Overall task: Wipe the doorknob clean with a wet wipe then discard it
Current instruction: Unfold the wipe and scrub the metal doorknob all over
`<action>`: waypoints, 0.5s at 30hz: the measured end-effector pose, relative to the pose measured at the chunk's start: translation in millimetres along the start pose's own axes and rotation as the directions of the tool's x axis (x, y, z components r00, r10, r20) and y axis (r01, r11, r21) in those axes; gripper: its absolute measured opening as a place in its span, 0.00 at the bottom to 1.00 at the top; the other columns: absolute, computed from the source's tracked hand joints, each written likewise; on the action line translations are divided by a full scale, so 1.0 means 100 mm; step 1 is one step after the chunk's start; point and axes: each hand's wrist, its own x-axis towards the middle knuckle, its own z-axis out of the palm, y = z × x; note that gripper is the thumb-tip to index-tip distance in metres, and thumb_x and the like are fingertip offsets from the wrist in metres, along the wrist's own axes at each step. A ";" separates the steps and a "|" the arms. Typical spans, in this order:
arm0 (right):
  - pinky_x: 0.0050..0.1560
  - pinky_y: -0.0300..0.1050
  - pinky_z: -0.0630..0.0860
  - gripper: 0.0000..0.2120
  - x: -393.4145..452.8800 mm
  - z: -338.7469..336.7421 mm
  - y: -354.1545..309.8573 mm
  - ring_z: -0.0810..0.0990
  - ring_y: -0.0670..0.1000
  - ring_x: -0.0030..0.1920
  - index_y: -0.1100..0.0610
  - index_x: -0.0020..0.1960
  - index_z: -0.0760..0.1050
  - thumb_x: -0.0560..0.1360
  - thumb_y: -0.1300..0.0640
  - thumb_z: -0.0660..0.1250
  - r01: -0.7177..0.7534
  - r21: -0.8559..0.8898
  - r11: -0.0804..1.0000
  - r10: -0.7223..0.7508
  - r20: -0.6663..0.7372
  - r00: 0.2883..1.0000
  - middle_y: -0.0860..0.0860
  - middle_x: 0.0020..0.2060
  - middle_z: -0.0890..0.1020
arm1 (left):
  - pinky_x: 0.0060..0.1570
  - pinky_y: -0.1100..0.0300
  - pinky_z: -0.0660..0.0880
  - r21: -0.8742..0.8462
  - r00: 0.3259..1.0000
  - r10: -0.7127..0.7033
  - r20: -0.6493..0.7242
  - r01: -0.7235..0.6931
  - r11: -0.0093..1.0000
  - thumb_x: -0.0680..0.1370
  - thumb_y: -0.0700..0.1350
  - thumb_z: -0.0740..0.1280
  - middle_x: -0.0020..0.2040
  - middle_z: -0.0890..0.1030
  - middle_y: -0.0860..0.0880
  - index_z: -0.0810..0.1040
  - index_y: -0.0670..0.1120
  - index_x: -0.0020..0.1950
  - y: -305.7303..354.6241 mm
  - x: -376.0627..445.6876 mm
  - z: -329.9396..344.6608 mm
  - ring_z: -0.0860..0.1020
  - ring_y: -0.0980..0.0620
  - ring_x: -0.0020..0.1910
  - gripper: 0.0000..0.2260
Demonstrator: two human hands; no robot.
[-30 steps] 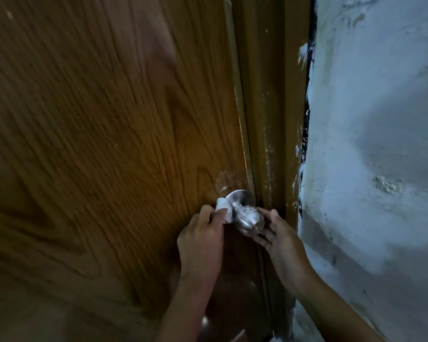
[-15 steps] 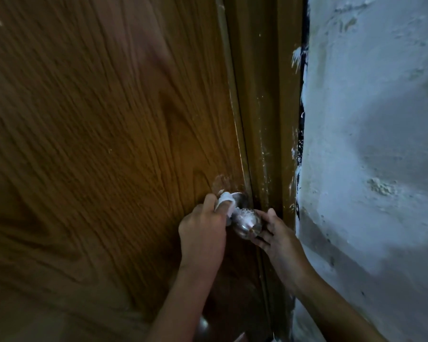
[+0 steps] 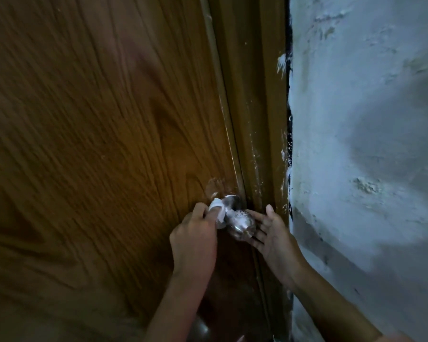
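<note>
A round silver doorknob sticks out of the brown wooden door near its right edge. My left hand pinches a small white wet wipe and presses it against the neck of the knob, on its left side. My right hand is spread with its fingers apart, cupping the knob's right side and touching it from below. The knob's surface looks speckled and shiny.
The brown door frame runs up beside the knob. A rough pale blue-white wall fills the right side. A second rounded metal object shows dimly low on the door, partly hidden behind my left forearm.
My left hand has slid the wipe up and back along the knob's neck toward the door. My right hand has opened its fingers wider against the knob's right side.
</note>
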 end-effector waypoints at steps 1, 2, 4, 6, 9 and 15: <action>0.47 0.43 0.74 0.19 0.00 0.00 0.00 0.80 0.48 0.51 0.50 0.48 0.76 0.77 0.43 0.50 0.000 0.005 1.000 0.000 0.004 1.000 0.49 0.48 0.82 | 0.22 0.67 0.60 0.033 1.000 0.021 0.013 -0.022 0.999 0.63 0.43 0.78 0.36 0.81 0.51 0.83 0.50 0.43 0.02 0.04 -0.03 0.76 0.56 0.26 0.11; 0.47 0.43 0.74 0.19 0.00 -0.01 0.00 0.80 0.48 0.51 0.50 0.48 0.76 0.77 0.43 0.50 0.002 0.009 1.000 -0.002 0.009 1.000 0.49 0.48 0.82 | 0.22 0.67 0.60 0.061 0.998 0.053 0.021 -0.054 0.997 0.62 0.44 0.77 0.36 0.81 0.51 0.83 0.50 0.43 0.04 0.08 -0.05 0.75 0.56 0.26 0.11; 0.49 0.44 0.74 0.19 -0.02 -0.02 0.00 0.80 0.48 0.52 0.50 0.49 0.76 0.77 0.43 0.49 0.006 0.011 1.000 -0.006 0.021 1.000 0.49 0.49 0.82 | 0.21 0.66 0.62 0.111 0.992 0.119 0.041 -0.123 0.986 0.63 0.44 0.76 0.38 0.81 0.50 0.82 0.49 0.42 0.08 0.16 -0.10 0.75 0.55 0.26 0.10; 0.51 0.45 0.74 0.20 -0.03 -0.02 0.00 0.79 0.49 0.54 0.51 0.50 0.76 0.77 0.43 0.49 0.008 0.013 1.000 -0.009 0.036 0.999 0.50 0.51 0.81 | 0.22 0.65 0.63 0.154 0.984 0.163 0.069 -0.172 0.973 0.66 0.44 0.73 0.41 0.81 0.50 0.82 0.49 0.44 0.12 0.22 -0.12 0.76 0.55 0.28 0.07; 0.52 0.45 0.74 0.20 -0.04 -0.02 0.00 0.78 0.50 0.55 0.51 0.50 0.76 0.77 0.42 0.49 0.005 0.021 1.000 -0.006 0.039 0.999 0.51 0.52 0.81 | 0.21 0.65 0.65 0.198 0.974 0.200 0.104 -0.217 0.956 0.63 0.46 0.76 0.41 0.82 0.50 0.82 0.51 0.38 0.18 0.30 -0.15 0.77 0.55 0.28 0.07; 0.49 0.45 0.75 0.20 -0.01 -0.03 0.02 0.80 0.47 0.52 0.50 0.48 0.77 0.77 0.42 0.49 0.002 0.009 1.000 -0.002 0.031 1.000 0.47 0.48 0.82 | 0.21 0.65 0.66 0.107 0.982 0.162 0.094 -0.172 0.979 0.63 0.42 0.77 0.39 0.81 0.49 0.82 0.48 0.44 0.11 0.19 -0.10 0.76 0.55 0.25 0.11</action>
